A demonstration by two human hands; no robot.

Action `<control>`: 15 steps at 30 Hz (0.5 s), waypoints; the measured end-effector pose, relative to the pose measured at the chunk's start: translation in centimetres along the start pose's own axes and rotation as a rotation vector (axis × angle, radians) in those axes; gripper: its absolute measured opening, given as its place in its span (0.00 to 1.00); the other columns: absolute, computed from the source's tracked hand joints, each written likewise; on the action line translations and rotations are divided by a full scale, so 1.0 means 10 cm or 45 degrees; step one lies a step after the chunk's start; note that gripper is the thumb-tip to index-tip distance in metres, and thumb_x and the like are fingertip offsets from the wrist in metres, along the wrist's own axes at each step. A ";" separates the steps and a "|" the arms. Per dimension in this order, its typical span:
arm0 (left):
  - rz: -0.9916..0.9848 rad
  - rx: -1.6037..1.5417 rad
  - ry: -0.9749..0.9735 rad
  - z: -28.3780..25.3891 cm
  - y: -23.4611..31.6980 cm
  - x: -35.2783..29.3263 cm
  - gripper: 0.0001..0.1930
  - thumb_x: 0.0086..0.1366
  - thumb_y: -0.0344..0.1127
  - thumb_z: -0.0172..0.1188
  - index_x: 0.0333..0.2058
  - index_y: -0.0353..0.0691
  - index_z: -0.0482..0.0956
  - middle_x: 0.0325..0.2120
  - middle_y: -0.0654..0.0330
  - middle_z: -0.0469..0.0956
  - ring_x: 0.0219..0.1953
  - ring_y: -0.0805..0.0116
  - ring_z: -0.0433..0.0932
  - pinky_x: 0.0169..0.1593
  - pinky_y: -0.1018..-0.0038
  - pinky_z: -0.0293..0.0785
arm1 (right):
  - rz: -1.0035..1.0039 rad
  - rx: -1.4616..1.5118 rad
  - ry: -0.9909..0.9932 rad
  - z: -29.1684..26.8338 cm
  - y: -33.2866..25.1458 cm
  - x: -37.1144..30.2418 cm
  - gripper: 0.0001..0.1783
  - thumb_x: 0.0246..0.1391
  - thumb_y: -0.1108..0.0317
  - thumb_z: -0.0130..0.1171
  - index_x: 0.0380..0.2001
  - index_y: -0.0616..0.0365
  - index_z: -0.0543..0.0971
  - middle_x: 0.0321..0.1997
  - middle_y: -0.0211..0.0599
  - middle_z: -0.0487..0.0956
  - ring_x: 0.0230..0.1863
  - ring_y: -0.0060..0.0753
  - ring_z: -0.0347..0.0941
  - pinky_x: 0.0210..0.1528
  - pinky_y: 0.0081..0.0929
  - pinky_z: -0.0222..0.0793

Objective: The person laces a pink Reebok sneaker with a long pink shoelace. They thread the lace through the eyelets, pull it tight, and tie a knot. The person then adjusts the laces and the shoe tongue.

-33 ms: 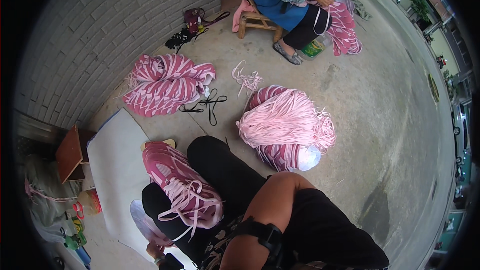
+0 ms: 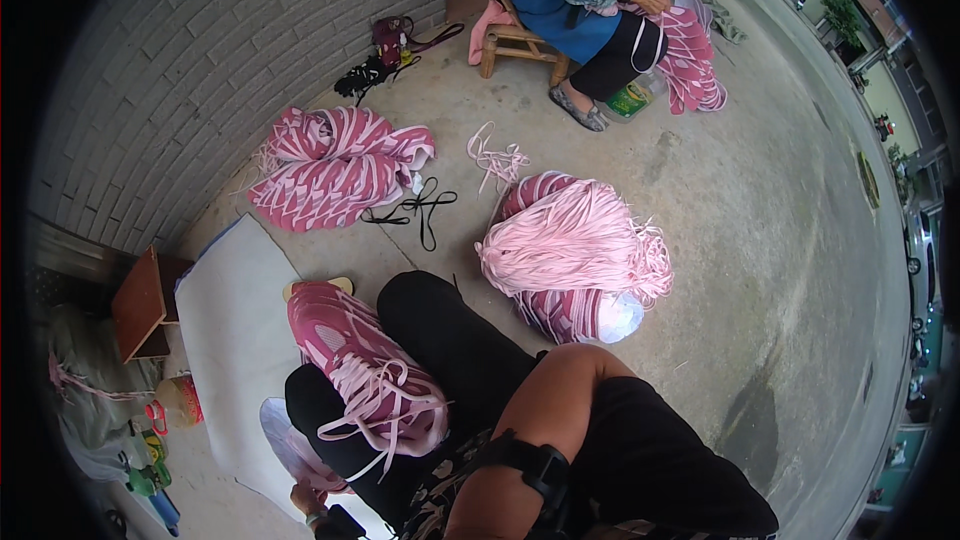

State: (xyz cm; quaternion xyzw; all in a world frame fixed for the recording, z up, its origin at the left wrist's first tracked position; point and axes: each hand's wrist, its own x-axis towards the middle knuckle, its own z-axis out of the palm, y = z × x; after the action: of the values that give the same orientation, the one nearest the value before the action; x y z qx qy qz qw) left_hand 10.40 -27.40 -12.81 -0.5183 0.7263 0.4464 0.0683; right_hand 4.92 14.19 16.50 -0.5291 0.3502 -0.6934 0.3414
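Across my lap lies a stack of nested pink-and-white shoe uppers (image 2: 340, 335), with pale pink laces (image 2: 385, 402) threaded loosely through the top one. Low in the picture, my left hand (image 2: 303, 497) is closed at the edge of a pale-lined pink shoe upper (image 2: 283, 430), beside my black-clad left knee. Part of that hand is cut off by the view and by a dark object at my wrist. My bare right arm (image 2: 560, 400), wearing a black strap with a device, bends down over my lap. My right hand is out of the picture.
A hank of pink laces (image 2: 565, 235) rests on bundled uppers ahead. Another bundle of uppers (image 2: 335, 170) and black cords (image 2: 428, 205) lie left of it. White sheet (image 2: 235, 340), bottle (image 2: 178, 403) and brown box (image 2: 145, 305) stand left. A person (image 2: 590, 20) sits on a chair, handling uppers.
The whole view has shifted very slightly. My hands and the uppers on my lap look the same; the seated person's hands have moved slightly.
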 end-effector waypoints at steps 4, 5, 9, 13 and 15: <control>0.070 0.131 -0.067 -0.02 0.02 0.16 0.14 0.51 0.33 0.54 0.36 0.35 0.71 0.26 0.49 0.73 0.22 0.54 0.76 0.19 0.63 0.76 | 0.006 0.010 -0.007 -0.01 0.00 0.01 0.13 0.56 0.64 0.47 0.29 0.65 0.74 0.29 0.43 0.74 0.29 0.41 0.71 0.34 0.35 0.66; 0.100 0.076 -0.103 0.01 0.00 0.19 0.14 0.51 0.33 0.55 0.37 0.35 0.71 0.26 0.49 0.73 0.23 0.53 0.76 0.19 0.63 0.77 | 0.012 0.009 -0.005 -0.03 0.00 0.01 0.13 0.56 0.64 0.47 0.29 0.65 0.74 0.29 0.44 0.74 0.30 0.41 0.71 0.34 0.35 0.66; 0.079 0.081 -0.089 0.19 0.09 0.12 0.17 0.52 0.35 0.56 0.40 0.33 0.72 0.30 0.45 0.75 0.27 0.50 0.77 0.23 0.55 0.79 | 0.031 0.010 0.005 -0.12 0.02 0.00 0.13 0.56 0.64 0.47 0.30 0.65 0.74 0.30 0.44 0.74 0.30 0.43 0.71 0.34 0.36 0.65; 0.180 0.255 0.026 0.00 -0.11 0.18 0.18 0.54 0.39 0.56 0.39 0.30 0.74 0.31 0.47 0.77 0.28 0.52 0.78 0.25 0.57 0.79 | 0.022 0.071 -0.078 -0.13 -0.02 0.07 0.14 0.56 0.64 0.47 0.30 0.65 0.74 0.30 0.45 0.74 0.31 0.45 0.70 0.35 0.37 0.65; 0.356 0.467 0.167 -0.28 -0.37 0.36 0.16 0.56 0.41 0.54 0.33 0.32 0.78 0.26 0.53 0.78 0.25 0.61 0.78 0.24 0.66 0.79 | -0.049 0.194 -0.139 -0.11 -0.12 -0.02 0.14 0.56 0.64 0.47 0.30 0.65 0.74 0.30 0.46 0.74 0.31 0.46 0.70 0.35 0.38 0.65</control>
State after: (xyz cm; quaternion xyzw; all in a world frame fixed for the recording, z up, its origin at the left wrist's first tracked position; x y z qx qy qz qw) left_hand 12.77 -32.16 -15.28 -0.4195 0.8628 0.2773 0.0514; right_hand 3.81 15.13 17.20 -0.5454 0.2671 -0.6945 0.3858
